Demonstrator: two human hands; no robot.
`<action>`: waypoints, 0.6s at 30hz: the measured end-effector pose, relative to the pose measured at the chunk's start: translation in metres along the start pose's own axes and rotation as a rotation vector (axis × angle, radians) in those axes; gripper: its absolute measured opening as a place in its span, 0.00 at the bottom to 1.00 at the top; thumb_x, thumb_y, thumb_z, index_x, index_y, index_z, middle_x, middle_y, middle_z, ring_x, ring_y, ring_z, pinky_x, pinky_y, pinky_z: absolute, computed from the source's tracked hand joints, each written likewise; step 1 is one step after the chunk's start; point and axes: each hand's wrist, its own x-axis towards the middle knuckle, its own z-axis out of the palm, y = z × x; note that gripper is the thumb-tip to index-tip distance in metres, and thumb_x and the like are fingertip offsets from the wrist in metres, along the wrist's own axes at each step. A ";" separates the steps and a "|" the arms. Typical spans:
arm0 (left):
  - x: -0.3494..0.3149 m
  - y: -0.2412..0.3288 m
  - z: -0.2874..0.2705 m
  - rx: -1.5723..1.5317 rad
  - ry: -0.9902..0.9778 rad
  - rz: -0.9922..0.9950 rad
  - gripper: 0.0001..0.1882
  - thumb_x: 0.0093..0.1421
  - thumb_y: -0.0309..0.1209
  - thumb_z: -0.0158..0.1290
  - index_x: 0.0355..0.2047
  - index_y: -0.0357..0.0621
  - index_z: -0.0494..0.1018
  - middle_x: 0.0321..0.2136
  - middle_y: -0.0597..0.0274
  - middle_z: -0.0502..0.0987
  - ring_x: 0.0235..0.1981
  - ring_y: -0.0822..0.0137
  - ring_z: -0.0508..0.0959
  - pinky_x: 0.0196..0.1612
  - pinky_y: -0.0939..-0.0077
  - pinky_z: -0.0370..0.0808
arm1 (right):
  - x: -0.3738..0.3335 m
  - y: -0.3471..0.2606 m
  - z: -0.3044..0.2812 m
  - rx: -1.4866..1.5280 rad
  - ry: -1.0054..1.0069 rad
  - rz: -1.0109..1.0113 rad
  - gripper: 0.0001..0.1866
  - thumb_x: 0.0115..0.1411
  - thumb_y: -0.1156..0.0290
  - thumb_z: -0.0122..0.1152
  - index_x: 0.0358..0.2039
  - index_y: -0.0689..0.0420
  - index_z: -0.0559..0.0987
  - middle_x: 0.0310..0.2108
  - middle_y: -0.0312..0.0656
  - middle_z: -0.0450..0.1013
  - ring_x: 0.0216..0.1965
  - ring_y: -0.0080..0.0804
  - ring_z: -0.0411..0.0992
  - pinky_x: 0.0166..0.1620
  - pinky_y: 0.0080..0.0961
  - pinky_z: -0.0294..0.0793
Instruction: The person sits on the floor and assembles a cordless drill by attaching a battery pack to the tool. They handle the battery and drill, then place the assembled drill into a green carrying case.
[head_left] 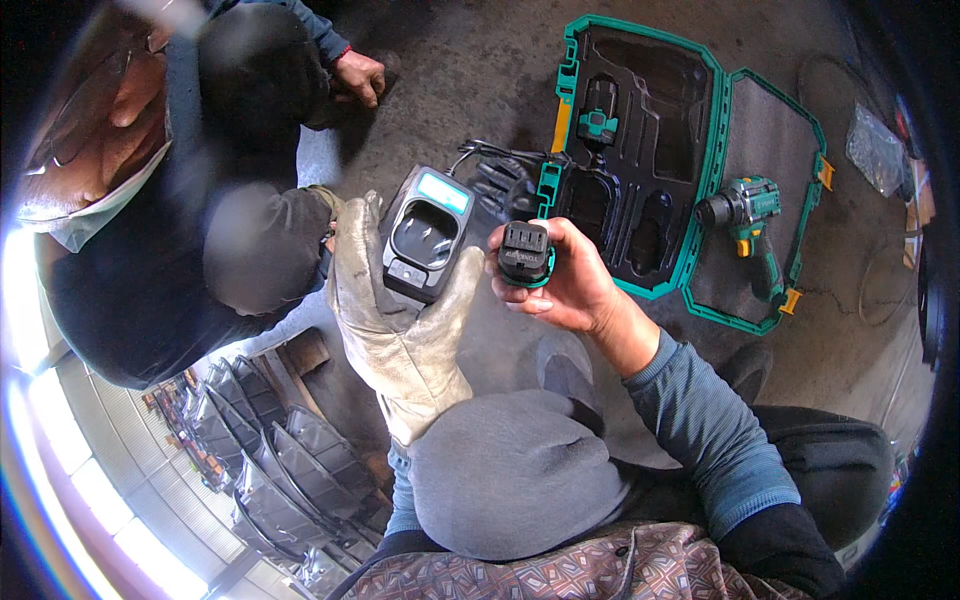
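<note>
My left hand [405, 330], in a pale work glove, is closed around the sides of a black battery charger [427, 238]. The charger's hollow socket faces up, with a light blue label above it. My bare right hand [575, 275] grips a black and green battery pack [525, 252] just right of the charger, apart from it. Its contact end with slots points up toward me. A black cord [480, 150] runs from the charger's top toward a dark coiled bundle on the floor.
An open green tool case [640, 160] lies ahead to the right, holding another battery pack [598, 115]. A green and black cordless drill [745, 215] rests on its lid. A clear plastic bag [875, 150] lies far right. Another person [250, 80] crouches at left, a bare hand [358, 78] low near the floor.
</note>
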 end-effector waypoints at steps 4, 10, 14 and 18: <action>0.003 0.025 -0.001 -0.084 0.098 -0.155 0.55 0.36 0.13 0.72 0.68 0.31 0.60 0.63 0.38 0.71 0.63 0.51 0.74 0.64 0.60 0.75 | 0.007 0.004 -0.007 -0.017 0.063 0.062 0.23 0.67 0.52 0.53 0.47 0.60 0.76 0.35 0.49 0.75 0.27 0.38 0.71 0.19 0.22 0.62; 0.008 0.022 0.002 -0.080 0.078 -0.195 0.54 0.38 0.13 0.70 0.67 0.30 0.60 0.62 0.40 0.71 0.63 0.50 0.74 0.65 0.61 0.73 | -0.001 0.012 -0.010 -0.235 0.478 -0.012 0.18 0.69 0.53 0.56 0.48 0.53 0.72 0.36 0.45 0.76 0.26 0.39 0.76 0.19 0.27 0.64; 0.006 0.027 0.008 0.011 0.128 -0.213 0.53 0.36 0.13 0.71 0.66 0.30 0.62 0.61 0.41 0.73 0.62 0.51 0.75 0.66 0.61 0.73 | -0.006 0.011 -0.028 -0.303 0.449 -0.004 0.21 0.73 0.49 0.46 0.51 0.53 0.73 0.42 0.49 0.74 0.33 0.44 0.74 0.24 0.25 0.65; 0.006 0.020 0.008 -0.070 0.118 -0.200 0.52 0.38 0.14 0.71 0.66 0.30 0.63 0.61 0.42 0.74 0.61 0.51 0.75 0.65 0.62 0.74 | -0.007 0.001 -0.023 -0.209 0.424 -0.007 0.22 0.71 0.49 0.50 0.47 0.56 0.75 0.36 0.49 0.75 0.28 0.41 0.74 0.20 0.24 0.63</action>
